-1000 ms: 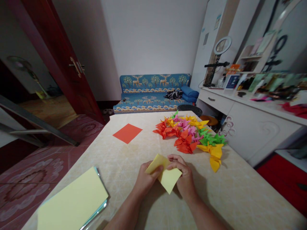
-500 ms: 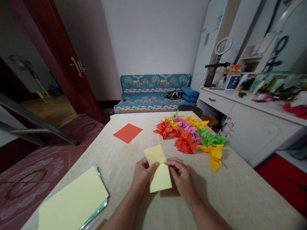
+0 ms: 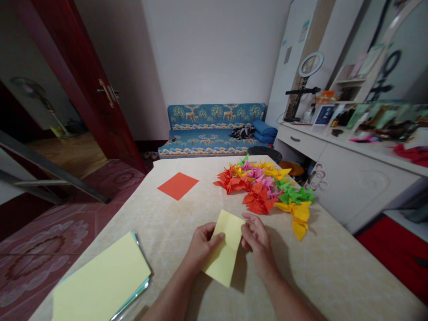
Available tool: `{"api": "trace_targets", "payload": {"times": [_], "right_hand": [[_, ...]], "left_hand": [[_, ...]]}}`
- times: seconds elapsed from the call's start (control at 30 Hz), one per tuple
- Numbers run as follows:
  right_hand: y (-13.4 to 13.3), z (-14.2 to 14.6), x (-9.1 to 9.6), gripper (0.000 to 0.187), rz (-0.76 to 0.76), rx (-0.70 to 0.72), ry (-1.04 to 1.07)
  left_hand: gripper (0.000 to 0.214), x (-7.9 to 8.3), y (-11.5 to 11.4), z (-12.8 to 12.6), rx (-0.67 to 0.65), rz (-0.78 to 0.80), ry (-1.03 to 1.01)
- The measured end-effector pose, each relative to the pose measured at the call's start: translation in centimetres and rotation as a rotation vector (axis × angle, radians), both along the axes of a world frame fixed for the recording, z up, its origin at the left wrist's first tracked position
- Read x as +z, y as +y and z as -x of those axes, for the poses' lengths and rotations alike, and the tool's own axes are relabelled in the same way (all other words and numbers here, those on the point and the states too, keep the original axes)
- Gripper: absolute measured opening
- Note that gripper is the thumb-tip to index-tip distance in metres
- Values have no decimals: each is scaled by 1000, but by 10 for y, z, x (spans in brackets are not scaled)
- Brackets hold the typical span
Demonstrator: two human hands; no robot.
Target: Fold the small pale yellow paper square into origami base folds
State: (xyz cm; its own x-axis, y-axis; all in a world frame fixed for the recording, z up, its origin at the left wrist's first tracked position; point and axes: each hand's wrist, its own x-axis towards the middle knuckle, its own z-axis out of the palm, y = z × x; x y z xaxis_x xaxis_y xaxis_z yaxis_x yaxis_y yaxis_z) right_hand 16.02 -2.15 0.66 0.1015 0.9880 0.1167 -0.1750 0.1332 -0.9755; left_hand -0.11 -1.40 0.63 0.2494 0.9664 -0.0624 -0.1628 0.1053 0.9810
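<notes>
A pale yellow sheet of paper (image 3: 226, 249), longer than it is wide and with a faint crease across it, is held above the table. My left hand (image 3: 203, 245) grips its left edge, thumb on top and the other fingers behind. At the upper right edge, my right hand (image 3: 257, 235) pinches the paper between thumb and fingers. Beyond the hands lies a flat red-orange paper square (image 3: 178, 186). A heap of folded paper shapes (image 3: 259, 183) in red, pink, yellow and green sits to the right of it.
A stack of yellow sheets (image 3: 103, 276) in a clear wrapper lies at the table's (image 3: 160, 223) near left. Behind the table stands a blue patterned sofa (image 3: 207, 133). A white dresser (image 3: 361, 174) with bottles is on the right, and a red door (image 3: 90, 89) on the left.
Both hands have turned the yellow paper so that its top leans right and its bottom swings left. The right hand has shifted slightly right, still at the paper's edge.
</notes>
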Motion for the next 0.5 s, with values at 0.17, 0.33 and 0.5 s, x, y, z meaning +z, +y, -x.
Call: {"api": "trace_targets", "payload": {"times": [0.17, 0.33, 0.5], "right_hand": [[4, 1, -4, 35, 24, -112, -143], [10, -3, -16, 32, 47, -214, -126], [12, -1, -19, 43, 58, -137, 1]], "left_hand": [[40, -10, 6, 0, 178, -128, 28], [29, -2, 7, 11, 577, -302, 238], [29, 9, -2, 15, 753, -603, 443]]}}
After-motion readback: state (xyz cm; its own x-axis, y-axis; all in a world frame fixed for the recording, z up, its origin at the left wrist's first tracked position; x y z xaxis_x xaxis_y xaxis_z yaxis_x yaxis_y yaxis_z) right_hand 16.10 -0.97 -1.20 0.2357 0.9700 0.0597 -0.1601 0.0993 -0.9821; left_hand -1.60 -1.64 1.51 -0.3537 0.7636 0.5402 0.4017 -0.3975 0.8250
